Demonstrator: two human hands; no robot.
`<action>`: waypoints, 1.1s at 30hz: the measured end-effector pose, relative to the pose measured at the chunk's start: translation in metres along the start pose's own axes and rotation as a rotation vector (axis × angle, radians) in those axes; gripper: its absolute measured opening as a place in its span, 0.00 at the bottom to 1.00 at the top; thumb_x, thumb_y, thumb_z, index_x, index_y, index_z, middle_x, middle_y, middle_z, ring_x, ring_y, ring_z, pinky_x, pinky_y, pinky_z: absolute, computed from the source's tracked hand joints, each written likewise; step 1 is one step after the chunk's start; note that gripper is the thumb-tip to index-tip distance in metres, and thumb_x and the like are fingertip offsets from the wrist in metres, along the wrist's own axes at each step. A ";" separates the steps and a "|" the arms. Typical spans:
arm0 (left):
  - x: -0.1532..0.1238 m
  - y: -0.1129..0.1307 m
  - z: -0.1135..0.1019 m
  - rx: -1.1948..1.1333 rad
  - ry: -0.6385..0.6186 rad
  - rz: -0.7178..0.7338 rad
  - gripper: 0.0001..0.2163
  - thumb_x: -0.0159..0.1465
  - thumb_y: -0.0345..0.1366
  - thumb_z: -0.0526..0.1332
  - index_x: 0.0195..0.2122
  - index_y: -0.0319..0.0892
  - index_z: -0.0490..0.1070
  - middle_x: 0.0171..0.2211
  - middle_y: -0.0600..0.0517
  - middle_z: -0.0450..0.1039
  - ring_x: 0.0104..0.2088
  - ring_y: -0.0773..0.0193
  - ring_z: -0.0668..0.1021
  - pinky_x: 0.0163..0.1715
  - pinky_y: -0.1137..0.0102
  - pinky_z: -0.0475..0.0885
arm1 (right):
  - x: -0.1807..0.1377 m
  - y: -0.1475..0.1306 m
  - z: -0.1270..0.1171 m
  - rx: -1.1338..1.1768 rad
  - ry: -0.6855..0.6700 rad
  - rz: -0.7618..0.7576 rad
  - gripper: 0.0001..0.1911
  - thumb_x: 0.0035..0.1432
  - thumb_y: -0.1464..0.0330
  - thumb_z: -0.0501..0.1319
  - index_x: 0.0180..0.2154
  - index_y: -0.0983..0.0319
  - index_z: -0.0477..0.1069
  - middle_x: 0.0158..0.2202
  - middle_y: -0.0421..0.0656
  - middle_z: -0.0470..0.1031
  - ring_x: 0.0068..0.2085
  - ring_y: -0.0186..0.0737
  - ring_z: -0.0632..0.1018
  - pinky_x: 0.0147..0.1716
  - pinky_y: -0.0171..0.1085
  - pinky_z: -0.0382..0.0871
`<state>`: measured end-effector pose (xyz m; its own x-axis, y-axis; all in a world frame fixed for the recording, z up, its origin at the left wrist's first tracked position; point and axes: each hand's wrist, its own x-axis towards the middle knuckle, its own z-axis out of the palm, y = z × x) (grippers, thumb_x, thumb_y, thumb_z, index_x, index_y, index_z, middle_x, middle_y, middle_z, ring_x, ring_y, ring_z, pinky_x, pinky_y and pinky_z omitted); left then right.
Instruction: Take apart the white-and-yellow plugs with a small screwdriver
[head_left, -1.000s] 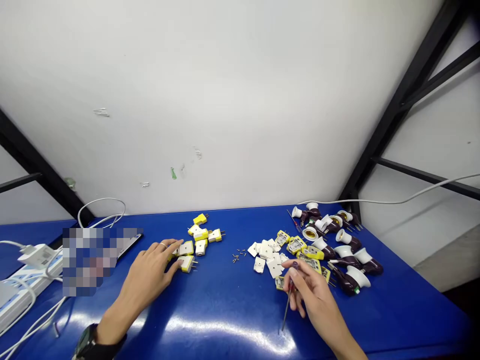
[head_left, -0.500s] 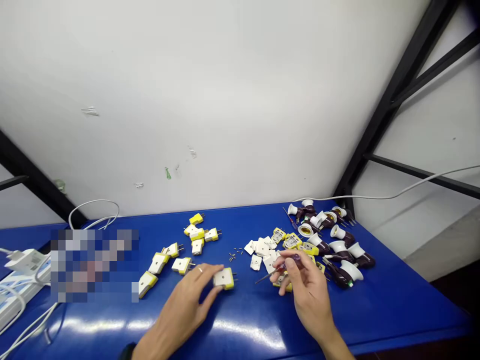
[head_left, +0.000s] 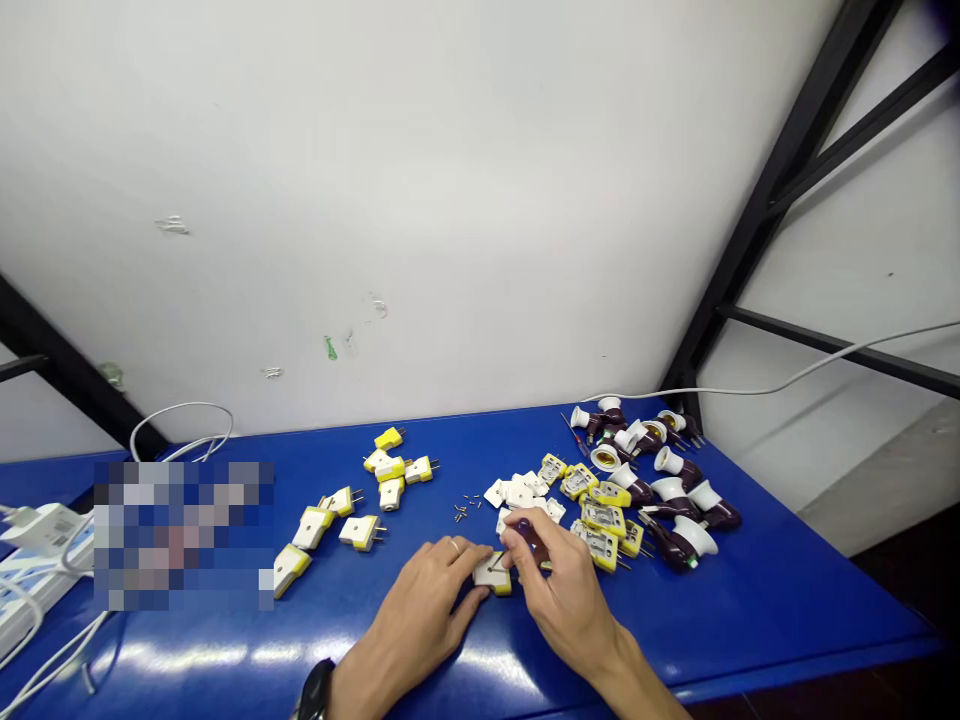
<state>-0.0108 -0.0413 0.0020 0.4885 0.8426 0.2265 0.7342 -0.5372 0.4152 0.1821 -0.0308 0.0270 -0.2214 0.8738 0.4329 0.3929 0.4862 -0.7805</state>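
Observation:
My left hand (head_left: 435,600) pinches a yellow and white plug (head_left: 493,577) by its left end, down at the blue table's surface. In my right hand (head_left: 566,590) is a screwdriver (head_left: 523,533) with a dark purple handle; its tip meets the plug's white face near the middle. Just behind the plug lie several small screws (head_left: 460,512). White plug covers (head_left: 517,492) are heaped beyond my right hand, and open yellow plug halves (head_left: 602,517) sit to the right of it.
Closed yellow and white plugs (head_left: 313,527) are scattered on the left. Dark purple lamp holders with white sockets (head_left: 679,500) crowd the right side, near a second screwdriver (head_left: 574,434). A power strip (head_left: 30,590) with cables stands far left. Black frame bars (head_left: 739,270) rise at the right.
My left hand has moved right with the plug. My right hand has come left and brought the screwdriver's tip onto the plug, uncovering the open plug halves.

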 end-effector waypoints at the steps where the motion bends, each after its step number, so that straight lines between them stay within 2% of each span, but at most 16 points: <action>1: 0.000 0.000 -0.001 -0.008 -0.004 -0.001 0.16 0.67 0.29 0.61 0.55 0.48 0.70 0.49 0.48 0.77 0.46 0.52 0.79 0.47 0.59 0.74 | 0.001 0.000 0.001 -0.006 -0.014 -0.007 0.08 0.71 0.66 0.53 0.44 0.59 0.70 0.34 0.44 0.77 0.35 0.42 0.81 0.33 0.35 0.74; 7: 0.006 0.001 -0.008 -0.181 0.056 0.036 0.12 0.67 0.29 0.60 0.50 0.46 0.73 0.46 0.48 0.78 0.45 0.54 0.78 0.47 0.62 0.71 | 0.012 -0.010 -0.002 -0.061 -0.089 -0.066 0.07 0.70 0.70 0.53 0.41 0.60 0.70 0.33 0.43 0.77 0.34 0.42 0.80 0.34 0.36 0.71; 10: 0.015 0.001 -0.008 -0.352 0.094 0.037 0.08 0.70 0.29 0.56 0.42 0.44 0.75 0.37 0.51 0.79 0.37 0.61 0.78 0.40 0.70 0.70 | 0.018 -0.013 -0.006 -0.067 -0.142 -0.098 0.08 0.69 0.72 0.53 0.39 0.60 0.70 0.33 0.43 0.78 0.33 0.41 0.79 0.34 0.36 0.71; 13: 0.021 -0.001 -0.002 -0.427 0.131 0.026 0.10 0.70 0.28 0.55 0.34 0.42 0.74 0.29 0.54 0.77 0.30 0.65 0.77 0.34 0.73 0.68 | 0.021 -0.014 -0.012 -0.055 -0.197 -0.114 0.09 0.69 0.72 0.52 0.43 0.60 0.71 0.35 0.44 0.79 0.35 0.41 0.80 0.36 0.36 0.73; 17: 0.022 -0.007 0.008 -0.410 0.174 0.039 0.10 0.70 0.30 0.55 0.32 0.42 0.73 0.28 0.53 0.77 0.27 0.65 0.75 0.31 0.74 0.66 | 0.022 -0.011 -0.017 -0.049 -0.272 -0.136 0.13 0.70 0.71 0.53 0.51 0.61 0.72 0.41 0.47 0.81 0.42 0.43 0.82 0.45 0.40 0.74; 19: 0.021 -0.009 0.011 -0.382 0.186 0.054 0.11 0.71 0.31 0.54 0.32 0.41 0.72 0.27 0.53 0.76 0.26 0.65 0.75 0.29 0.73 0.65 | 0.022 -0.009 -0.015 -0.029 -0.232 -0.134 0.13 0.69 0.68 0.56 0.52 0.61 0.73 0.41 0.47 0.81 0.40 0.43 0.82 0.42 0.38 0.75; 21: 0.020 -0.010 0.013 -0.365 0.190 0.062 0.11 0.71 0.32 0.54 0.33 0.41 0.73 0.27 0.52 0.76 0.26 0.64 0.75 0.29 0.73 0.66 | 0.021 -0.007 -0.011 -0.014 -0.132 -0.149 0.10 0.68 0.66 0.60 0.47 0.61 0.75 0.37 0.46 0.81 0.35 0.41 0.80 0.36 0.37 0.76; 23: 0.019 -0.010 0.012 -0.372 0.192 0.056 0.11 0.70 0.32 0.54 0.33 0.41 0.74 0.28 0.51 0.77 0.27 0.64 0.76 0.31 0.72 0.67 | 0.022 -0.007 -0.008 -0.009 -0.069 -0.162 0.09 0.68 0.66 0.59 0.44 0.62 0.77 0.35 0.46 0.81 0.34 0.42 0.80 0.35 0.37 0.76; 27: 0.020 -0.006 0.008 -0.451 0.194 0.035 0.09 0.70 0.32 0.55 0.37 0.42 0.75 0.29 0.52 0.78 0.28 0.64 0.77 0.32 0.72 0.70 | 0.024 -0.013 -0.010 0.051 -0.184 -0.088 0.15 0.70 0.68 0.55 0.51 0.61 0.76 0.43 0.48 0.83 0.43 0.44 0.83 0.45 0.41 0.76; 29: 0.021 -0.004 0.007 -0.480 0.194 0.020 0.09 0.70 0.32 0.56 0.39 0.42 0.76 0.30 0.52 0.78 0.28 0.64 0.77 0.32 0.73 0.70 | 0.025 -0.015 -0.011 0.078 -0.214 -0.016 0.16 0.70 0.66 0.56 0.54 0.60 0.75 0.43 0.46 0.83 0.41 0.42 0.82 0.39 0.38 0.77; 31: 0.023 -0.003 0.007 -0.484 0.201 -0.002 0.08 0.69 0.32 0.57 0.37 0.41 0.75 0.29 0.53 0.78 0.27 0.64 0.77 0.31 0.73 0.71 | 0.025 -0.014 -0.009 0.082 -0.154 0.031 0.14 0.67 0.64 0.60 0.51 0.60 0.77 0.39 0.44 0.83 0.34 0.40 0.81 0.30 0.34 0.74; 33: 0.023 -0.002 0.007 -0.491 0.206 -0.024 0.07 0.68 0.31 0.58 0.34 0.41 0.74 0.28 0.52 0.78 0.27 0.64 0.78 0.31 0.74 0.71 | 0.025 -0.013 -0.006 0.078 -0.075 0.012 0.11 0.67 0.64 0.60 0.46 0.61 0.78 0.35 0.44 0.83 0.31 0.39 0.80 0.29 0.34 0.73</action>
<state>0.0022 -0.0208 -0.0003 0.3349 0.8709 0.3596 0.4131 -0.4787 0.7747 0.1766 -0.0154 0.0502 -0.2842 0.8757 0.3903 0.3259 0.4711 -0.8197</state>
